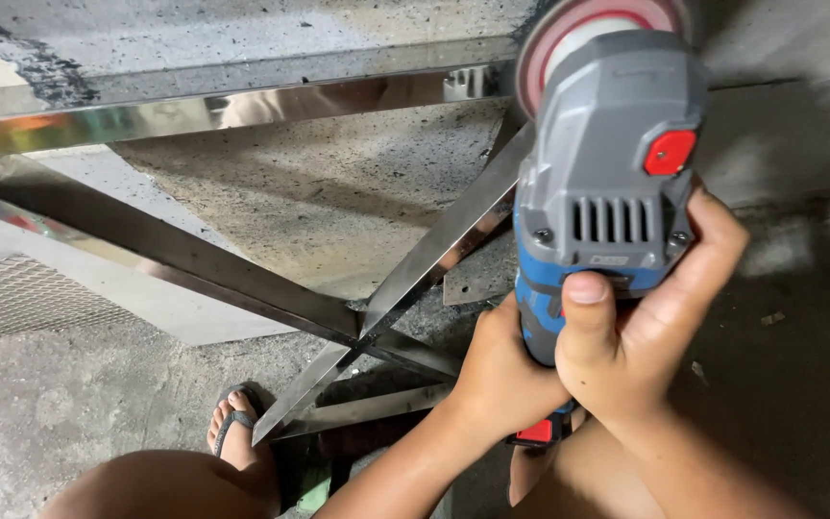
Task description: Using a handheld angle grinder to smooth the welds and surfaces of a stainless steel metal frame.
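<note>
Head view: grinder disc (596, 24) partly cropped.

We are seeing the grinder (611, 183) disc partly cut off by the top edge. Our left hand (503, 370) is hiding behind the right hand (641, 327), and the tool's lower body is staying covered.

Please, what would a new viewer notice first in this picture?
First, the grey and blue angle grinder at upper right, gripped by the right hand and the left hand. Then the shiny steel frame crossing the concrete floor, beside a sandalled foot at the bottom.
</note>
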